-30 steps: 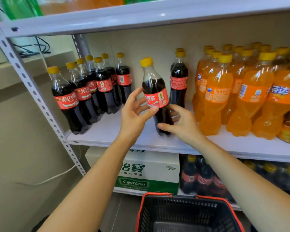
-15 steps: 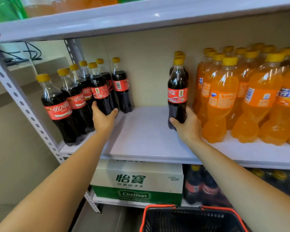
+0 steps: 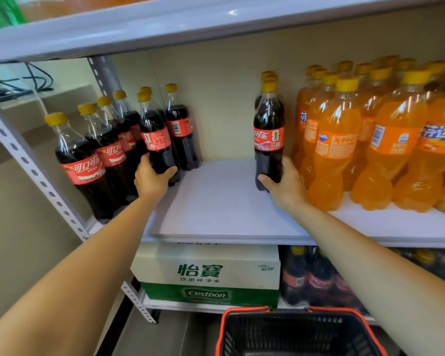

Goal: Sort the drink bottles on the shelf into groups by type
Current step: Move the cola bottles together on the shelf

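Observation:
Several cola bottles (image 3: 88, 160) with yellow caps and red labels stand in rows at the left end of the white shelf (image 3: 224, 209). My left hand (image 3: 149, 178) grips the base of one of them, the cola bottle (image 3: 156, 137) at the group's right edge. My right hand (image 3: 285, 183) grips the lower part of another cola bottle (image 3: 269, 134), which stands upright beside the orange soda bottles (image 3: 334, 140). More cola bottles stand hidden behind it. Orange soda bottles fill the shelf's right side.
A bare stretch of shelf lies between the two groups. Below, a green-and-white water carton (image 3: 208, 273) sits beside more cola bottles (image 3: 316, 278). A black basket with a red rim (image 3: 293, 332) is under my arms. A perforated grey post (image 3: 34, 173) stands at left.
My left hand carried a cola bottle left and set it into the left group, still holding it. My right hand took hold of another cola bottle beside the orange sodas.

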Action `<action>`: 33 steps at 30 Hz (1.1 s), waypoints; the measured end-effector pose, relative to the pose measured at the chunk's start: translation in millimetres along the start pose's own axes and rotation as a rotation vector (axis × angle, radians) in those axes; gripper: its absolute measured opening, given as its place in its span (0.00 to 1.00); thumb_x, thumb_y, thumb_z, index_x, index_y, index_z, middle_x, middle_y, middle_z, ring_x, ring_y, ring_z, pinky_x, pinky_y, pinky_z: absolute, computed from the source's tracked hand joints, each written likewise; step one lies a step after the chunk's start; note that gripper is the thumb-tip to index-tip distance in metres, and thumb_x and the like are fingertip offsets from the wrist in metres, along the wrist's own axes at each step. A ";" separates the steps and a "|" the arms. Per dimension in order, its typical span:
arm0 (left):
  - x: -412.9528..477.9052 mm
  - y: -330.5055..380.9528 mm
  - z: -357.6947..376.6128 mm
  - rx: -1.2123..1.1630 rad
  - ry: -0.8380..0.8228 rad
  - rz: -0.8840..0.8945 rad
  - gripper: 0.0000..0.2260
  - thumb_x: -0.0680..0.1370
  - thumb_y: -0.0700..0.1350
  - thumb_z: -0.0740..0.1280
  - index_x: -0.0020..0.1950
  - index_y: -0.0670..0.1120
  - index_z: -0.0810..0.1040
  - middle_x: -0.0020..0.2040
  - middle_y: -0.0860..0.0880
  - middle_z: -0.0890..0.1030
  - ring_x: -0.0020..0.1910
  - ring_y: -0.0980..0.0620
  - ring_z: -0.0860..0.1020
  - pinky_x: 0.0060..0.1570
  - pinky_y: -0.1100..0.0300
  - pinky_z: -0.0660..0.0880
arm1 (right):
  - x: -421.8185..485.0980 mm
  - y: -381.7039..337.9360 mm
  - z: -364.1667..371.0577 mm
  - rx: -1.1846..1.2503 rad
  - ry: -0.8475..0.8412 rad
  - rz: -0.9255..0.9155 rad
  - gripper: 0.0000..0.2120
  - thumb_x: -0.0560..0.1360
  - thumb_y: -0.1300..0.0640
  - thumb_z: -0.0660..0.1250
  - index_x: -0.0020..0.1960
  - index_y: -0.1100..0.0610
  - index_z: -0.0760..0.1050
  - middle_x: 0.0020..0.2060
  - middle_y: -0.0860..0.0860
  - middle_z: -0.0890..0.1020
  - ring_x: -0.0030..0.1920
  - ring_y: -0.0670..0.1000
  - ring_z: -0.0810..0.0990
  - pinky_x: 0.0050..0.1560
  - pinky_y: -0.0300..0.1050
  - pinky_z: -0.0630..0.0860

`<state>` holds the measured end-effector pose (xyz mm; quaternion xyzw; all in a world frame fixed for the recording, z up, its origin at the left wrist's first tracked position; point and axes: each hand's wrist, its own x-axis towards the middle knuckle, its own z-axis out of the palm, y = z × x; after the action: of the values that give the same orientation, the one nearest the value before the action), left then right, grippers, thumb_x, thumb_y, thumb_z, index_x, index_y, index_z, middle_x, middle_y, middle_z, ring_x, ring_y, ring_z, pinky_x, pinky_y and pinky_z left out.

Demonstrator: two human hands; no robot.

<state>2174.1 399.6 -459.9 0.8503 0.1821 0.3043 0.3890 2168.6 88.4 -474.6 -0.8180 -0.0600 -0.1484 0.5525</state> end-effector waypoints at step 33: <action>-155.5 92.8 -30.2 -0.700 -0.376 0.089 0.12 0.78 0.49 0.65 0.55 0.49 0.86 0.45 0.48 0.86 0.48 0.52 0.83 0.43 0.59 0.80 | -87.6 -38.9 -20.2 0.351 -0.313 -0.168 0.28 0.70 0.64 0.79 0.67 0.55 0.75 0.57 0.53 0.84 0.58 0.50 0.82 0.61 0.50 0.79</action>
<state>2044.6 272.7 -431.2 0.7141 -0.0441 0.2037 0.6683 2071.7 90.5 -460.2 -0.7146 -0.2376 -0.0527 0.6558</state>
